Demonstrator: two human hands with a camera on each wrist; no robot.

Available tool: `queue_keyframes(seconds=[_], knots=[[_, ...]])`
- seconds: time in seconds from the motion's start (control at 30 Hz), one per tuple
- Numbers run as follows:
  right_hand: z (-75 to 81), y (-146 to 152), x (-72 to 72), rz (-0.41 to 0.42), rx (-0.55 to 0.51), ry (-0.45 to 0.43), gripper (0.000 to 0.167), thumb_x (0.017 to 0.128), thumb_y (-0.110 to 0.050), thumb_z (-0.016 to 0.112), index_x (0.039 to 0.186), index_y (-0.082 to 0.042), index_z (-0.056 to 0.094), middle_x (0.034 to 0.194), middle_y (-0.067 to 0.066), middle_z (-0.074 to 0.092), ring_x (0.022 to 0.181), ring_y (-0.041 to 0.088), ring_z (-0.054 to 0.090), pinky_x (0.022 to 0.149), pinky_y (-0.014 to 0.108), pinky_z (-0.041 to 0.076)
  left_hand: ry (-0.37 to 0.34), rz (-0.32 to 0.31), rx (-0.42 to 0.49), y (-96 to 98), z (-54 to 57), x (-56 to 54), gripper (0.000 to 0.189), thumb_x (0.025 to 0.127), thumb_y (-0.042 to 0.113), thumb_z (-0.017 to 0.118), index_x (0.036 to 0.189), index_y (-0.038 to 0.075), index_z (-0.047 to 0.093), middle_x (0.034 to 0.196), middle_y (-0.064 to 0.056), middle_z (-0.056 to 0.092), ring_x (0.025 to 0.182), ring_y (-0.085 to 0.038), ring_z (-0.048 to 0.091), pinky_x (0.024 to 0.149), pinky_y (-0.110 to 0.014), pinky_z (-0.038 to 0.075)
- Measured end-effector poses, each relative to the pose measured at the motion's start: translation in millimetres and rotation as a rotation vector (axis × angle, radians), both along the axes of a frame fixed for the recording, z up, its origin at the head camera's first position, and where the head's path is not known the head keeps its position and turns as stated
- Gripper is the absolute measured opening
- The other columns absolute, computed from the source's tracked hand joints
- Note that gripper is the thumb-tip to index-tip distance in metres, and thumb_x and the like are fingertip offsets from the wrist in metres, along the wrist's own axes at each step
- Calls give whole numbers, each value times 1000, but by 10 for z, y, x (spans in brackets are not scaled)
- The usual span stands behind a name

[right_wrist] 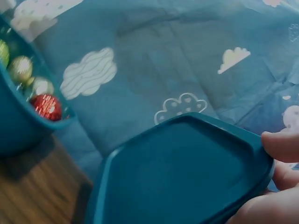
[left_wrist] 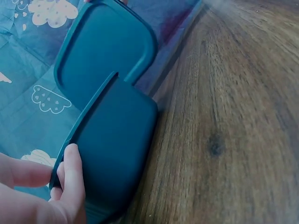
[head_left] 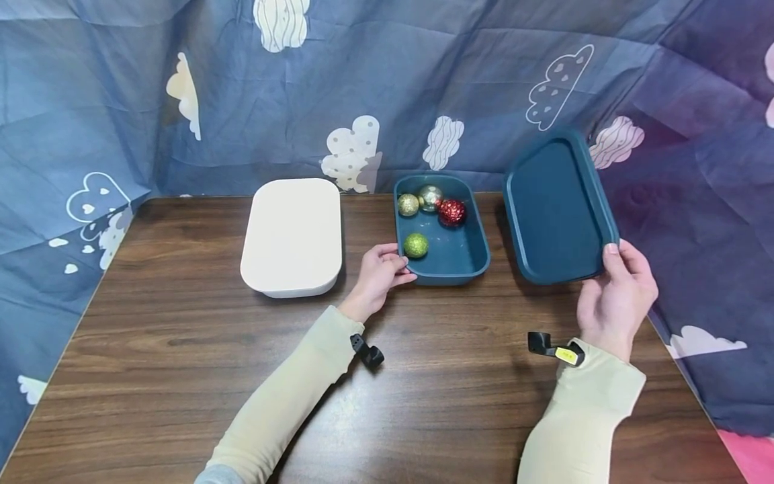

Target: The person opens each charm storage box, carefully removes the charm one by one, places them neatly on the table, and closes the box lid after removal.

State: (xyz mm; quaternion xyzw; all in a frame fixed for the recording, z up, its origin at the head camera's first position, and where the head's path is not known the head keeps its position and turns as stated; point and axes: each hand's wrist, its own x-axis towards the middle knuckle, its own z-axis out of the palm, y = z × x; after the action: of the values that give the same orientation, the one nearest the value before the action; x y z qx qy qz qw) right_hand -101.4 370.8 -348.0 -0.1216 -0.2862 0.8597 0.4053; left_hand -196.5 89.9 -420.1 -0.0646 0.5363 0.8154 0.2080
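Observation:
A blue rectangular box (head_left: 453, 261) stands uncovered near the table's back edge. Inside it lie a green glittery ball (head_left: 415, 245), a red ball (head_left: 451, 212), a gold ball (head_left: 408, 204) and a shiny pale ball (head_left: 431, 197). My left hand (head_left: 377, 275) pinches the box's rim at its front left corner, the thumb and fingers on either side of the wall in the left wrist view. To the right, my right hand (head_left: 619, 289) grips a matching blue lid (head_left: 559, 208) by its lower right corner. The lid is tilted up, its recessed face towards me.
A white lidded box (head_left: 293, 235) sits left of the blue box on the wooden table (head_left: 199, 323). Behind the table hangs a blue cloth (head_left: 399, 81) with cloud prints. Something pink (head_left: 750, 454) shows at the lower right.

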Motion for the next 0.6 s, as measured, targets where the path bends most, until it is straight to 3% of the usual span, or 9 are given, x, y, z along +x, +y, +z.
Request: queue_keyframes(seconds=[0.17,0.33,0.6], knots=[[-93,-81,-49,-97,215,-140,16,76,18,69,91,13,67,85,14,62,86,20,57,72,24,49,-5,2,-4,-22,1,16,44,88,-11,50,131,-8,40,88,-9,54,65,-11,55,63,-25,59],[-173,-138,-56,-153,469,-272,16,78,15,68,94,11,69,92,9,68,82,16,59,73,21,48,-7,-1,-8,-28,3,13,46,87,-11,50,132,-8,39,86,-8,54,64,-11,55,63,-24,59],[-256,-202,-40,-105,740,-542,13,80,8,69,92,3,70,98,-3,65,81,6,61,75,14,48,-19,-8,-13,-15,-4,-7,46,88,-11,50,132,-6,39,91,-10,53,64,-11,54,63,-24,59]])
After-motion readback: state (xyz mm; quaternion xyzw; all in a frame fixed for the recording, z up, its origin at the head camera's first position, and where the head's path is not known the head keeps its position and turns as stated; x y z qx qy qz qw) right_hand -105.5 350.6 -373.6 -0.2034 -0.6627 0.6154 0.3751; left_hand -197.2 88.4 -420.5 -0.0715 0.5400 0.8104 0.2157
